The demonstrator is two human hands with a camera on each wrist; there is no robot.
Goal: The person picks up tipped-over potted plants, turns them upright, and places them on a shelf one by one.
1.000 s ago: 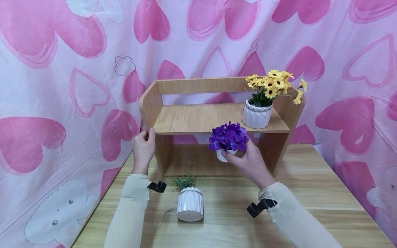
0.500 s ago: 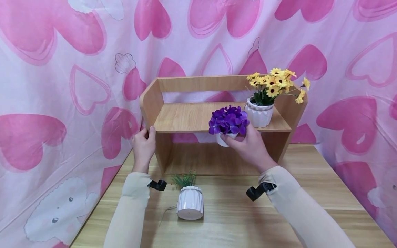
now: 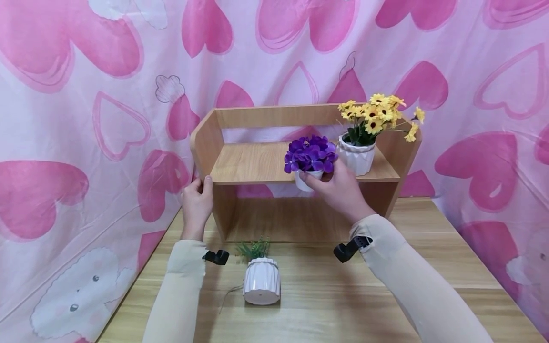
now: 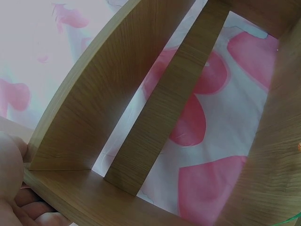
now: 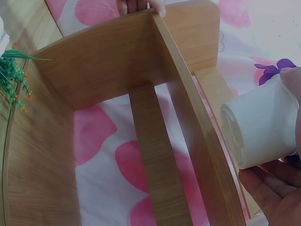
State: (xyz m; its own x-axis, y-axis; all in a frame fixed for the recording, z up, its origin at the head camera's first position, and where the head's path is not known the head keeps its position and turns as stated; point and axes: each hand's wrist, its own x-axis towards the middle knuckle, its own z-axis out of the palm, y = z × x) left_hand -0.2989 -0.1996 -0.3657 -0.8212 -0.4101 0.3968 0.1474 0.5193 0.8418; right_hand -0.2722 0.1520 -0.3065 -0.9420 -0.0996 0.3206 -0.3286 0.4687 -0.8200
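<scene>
Purple-flowered white pot (image 5: 261,123) | right hand (image 3: 343,193) grips it | left hand (image 3: 198,202) grips shelf's (image 3: 257,162) left edge | I count two other pots (image 3: 357,159) (image 3: 261,283)

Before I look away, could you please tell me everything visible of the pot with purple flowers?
The pot with purple flowers is white, smooth and plastic-looking, narrowing toward its round base. A dense, rounded cluster of purple petals fills its top. The right hand grips it roughly upright, thumb in front. In the head view it overlaps the front edge of the upper shelf, left of the yellow-flower pot; whether it touches the shelf is unclear.
</scene>
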